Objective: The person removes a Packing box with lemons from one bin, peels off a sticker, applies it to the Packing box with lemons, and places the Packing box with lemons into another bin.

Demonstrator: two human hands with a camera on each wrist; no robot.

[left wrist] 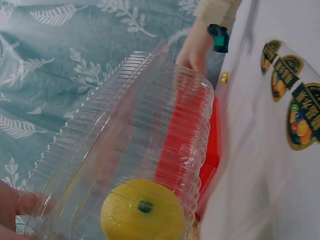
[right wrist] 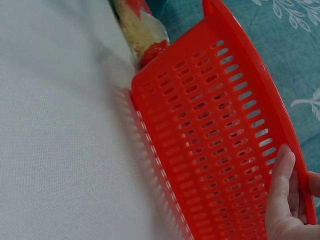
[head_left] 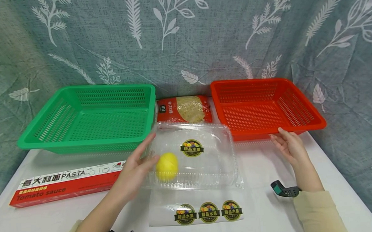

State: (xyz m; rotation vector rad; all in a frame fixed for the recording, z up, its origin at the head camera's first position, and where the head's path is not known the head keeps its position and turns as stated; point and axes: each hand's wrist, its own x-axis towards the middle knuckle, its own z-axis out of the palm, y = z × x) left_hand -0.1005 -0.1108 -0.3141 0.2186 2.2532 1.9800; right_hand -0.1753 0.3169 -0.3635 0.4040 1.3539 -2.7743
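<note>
My left hand (head_left: 134,172) grips the left edge of a clear plastic clamshell box (head_left: 207,167), which has a round fruit label on its lid. Inside the box, near that hand, lies a yellow fruit (head_left: 167,166); the left wrist view shows the dark green spot on the fruit (left wrist: 142,212). At the front rim of the red basket (head_left: 277,129), my right hand (head_left: 291,147) pinches the edge. In the right wrist view the fingers (right wrist: 281,192) lie under the rim against the slotted wall, with the thumb on the rim's other side.
A green basket (head_left: 87,145) stands at the back left. Between the baskets sits a bag of pasta (head_left: 185,110). A red and white pasta box (head_left: 67,185) lies at the left. Nearest me is a sheet (head_left: 162,214) with three round fruit labels. A patterned curtain hangs behind.
</note>
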